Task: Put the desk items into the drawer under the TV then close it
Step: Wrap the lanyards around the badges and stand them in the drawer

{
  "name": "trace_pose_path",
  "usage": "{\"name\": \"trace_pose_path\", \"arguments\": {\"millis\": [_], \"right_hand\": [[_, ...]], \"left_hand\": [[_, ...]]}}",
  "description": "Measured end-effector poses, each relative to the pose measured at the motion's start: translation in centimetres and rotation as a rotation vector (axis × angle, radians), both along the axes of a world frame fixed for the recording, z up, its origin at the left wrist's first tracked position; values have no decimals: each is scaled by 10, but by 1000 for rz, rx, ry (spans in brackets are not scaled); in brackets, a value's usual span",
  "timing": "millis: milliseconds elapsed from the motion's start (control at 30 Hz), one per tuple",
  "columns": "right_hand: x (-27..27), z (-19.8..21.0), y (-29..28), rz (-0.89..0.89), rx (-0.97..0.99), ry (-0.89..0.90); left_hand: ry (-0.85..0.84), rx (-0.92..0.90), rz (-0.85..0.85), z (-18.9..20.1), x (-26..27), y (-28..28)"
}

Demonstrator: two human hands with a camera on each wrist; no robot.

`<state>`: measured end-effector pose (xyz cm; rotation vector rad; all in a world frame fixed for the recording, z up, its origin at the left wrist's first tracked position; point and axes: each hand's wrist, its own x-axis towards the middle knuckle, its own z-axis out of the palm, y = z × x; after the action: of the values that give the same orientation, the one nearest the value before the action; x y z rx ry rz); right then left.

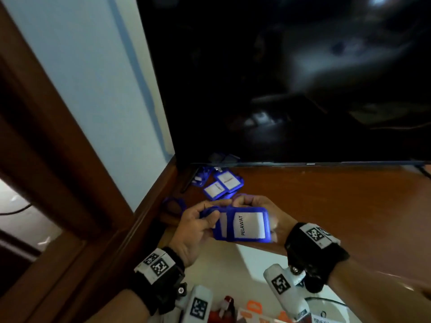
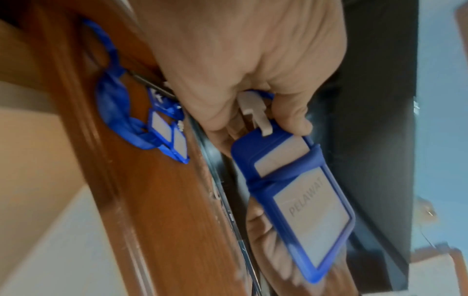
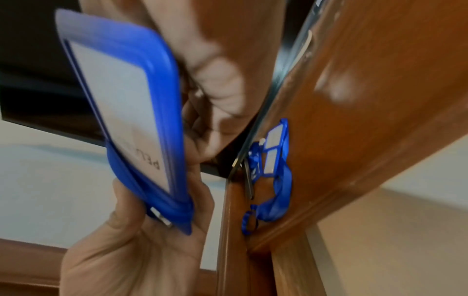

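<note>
A blue badge holder (image 1: pixel 247 226) with a white card reading PELAWAT is held between both hands above the desk's front edge. My left hand (image 1: pixel 205 220) pinches its clip end (image 2: pixel 255 114), where the blue lanyard (image 2: pixel 286 176) is wrapped across the holder. My right hand (image 1: pixel 256 203) curls round the far edge and back of the holder (image 3: pixel 121 96). A pile of more blue badge holders (image 1: pixel 222 185) with loose lanyards lies on the brown desk top (image 1: pixel 326 206), at the back left corner under the TV (image 1: pixel 279 78). The drawer front is not in view.
The dark TV screen fills the upper right. A brown wooden frame (image 1: pixel 70 159) and a pale wall (image 1: pixel 93 78) close off the left. Below the desk edge lies a pale surface (image 1: pixel 233 264) with red and orange items (image 1: pixel 251 308) at the bottom of the view.
</note>
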<state>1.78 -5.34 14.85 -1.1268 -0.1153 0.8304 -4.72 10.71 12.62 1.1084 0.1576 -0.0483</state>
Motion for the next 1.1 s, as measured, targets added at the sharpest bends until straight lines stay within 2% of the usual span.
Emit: {"name": "trace_pose_path", "arguments": {"millis": [100,233,467,533,567,600,667,733,800,867,1000,1100], "right_hand": [[-3,-15,18,45,-16,136],[-3,-33,39,86,-103,147],[15,-40,48,154,-163,35],[12,-46,41,168,-255,4],[18,-53,50,239,-348,-42],[13,-94,83,391,-465,25],[20,-93,75,325,-573,-22],[32,-84,77,187,-616,-87],[52,-72,81,69,-683,-244],[69,-69,86,0,-753,-433],[94,-75,99,17,-944,-804],[111,-87,111,91,-1096,-925]], "left_hand": [[32,-74,99,-14,-12,14],[88,-66,171,-27,-20,33],[97,104,131,-23,-10,48],[135,135,138,-24,-18,45],[179,199,130,-39,-15,57],[331,182,170,-88,-40,81],[381,476,77,-102,-42,86],[375,732,-128,-111,-39,90],[358,1049,-394,-108,-31,89],[323,1270,-618,-111,-27,83],[344,1463,-903,-122,-29,62],[349,1518,-1030,-136,-31,50]]}}
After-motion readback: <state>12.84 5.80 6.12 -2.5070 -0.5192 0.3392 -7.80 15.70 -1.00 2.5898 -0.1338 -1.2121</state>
